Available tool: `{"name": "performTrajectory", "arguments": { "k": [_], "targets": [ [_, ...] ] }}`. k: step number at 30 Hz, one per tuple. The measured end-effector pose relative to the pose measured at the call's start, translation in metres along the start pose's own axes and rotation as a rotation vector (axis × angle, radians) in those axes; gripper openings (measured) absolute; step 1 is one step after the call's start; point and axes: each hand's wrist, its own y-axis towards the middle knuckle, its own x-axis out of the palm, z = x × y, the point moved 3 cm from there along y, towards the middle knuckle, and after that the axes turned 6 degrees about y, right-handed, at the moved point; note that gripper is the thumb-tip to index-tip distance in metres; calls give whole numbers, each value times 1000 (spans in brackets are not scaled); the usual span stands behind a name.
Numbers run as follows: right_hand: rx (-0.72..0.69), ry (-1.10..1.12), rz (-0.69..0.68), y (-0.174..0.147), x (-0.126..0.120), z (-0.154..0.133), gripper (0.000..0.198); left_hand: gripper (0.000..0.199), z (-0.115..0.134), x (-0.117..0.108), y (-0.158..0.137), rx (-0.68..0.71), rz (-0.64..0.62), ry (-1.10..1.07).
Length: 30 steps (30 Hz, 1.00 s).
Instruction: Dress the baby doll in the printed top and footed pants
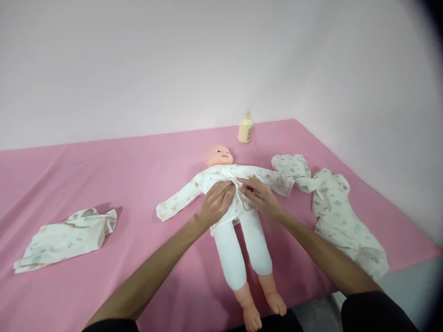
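A baby doll (pixel 219 156) lies on its back, its arms spread and its feet toward me. It wears a white baby shirt (pixel 182 198) with a small coloured print and plain white pants (pixel 230 253). Over the doll's chest, my left hand (pixel 217 203) is closed on the shirt's front, fingers together and pointing right. My right hand (pixel 262 197) pinches the shirt's front edge from the other side, its fingertips close to the left ones. Whatever fastening lies between the fingertips is too small and covered to make out.
Pink cloth (pixel 138 170) covers the table, which meets a pale wall behind. A pump bottle (pixel 245 130) stands beyond the doll's head. One folded printed garment (pixel 69 240) lies at the left; another printed garment (pixel 342 216) is crumpled at the right, near the doll's sleeve.
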Motion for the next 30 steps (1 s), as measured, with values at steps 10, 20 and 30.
{"name": "performTrajectory", "arguments": {
  "k": [10,20,30],
  "targets": [
    [35,41,-15,2,2,-3,33,25,1,0,-3,25,59,37],
    [140,216,-21,3,5,-7,32,24,2,-2,-3,29,70,33],
    [117,199,-57,-3,6,-9,28,18,-1,-3,-4,12,114,2]
  ]
}}
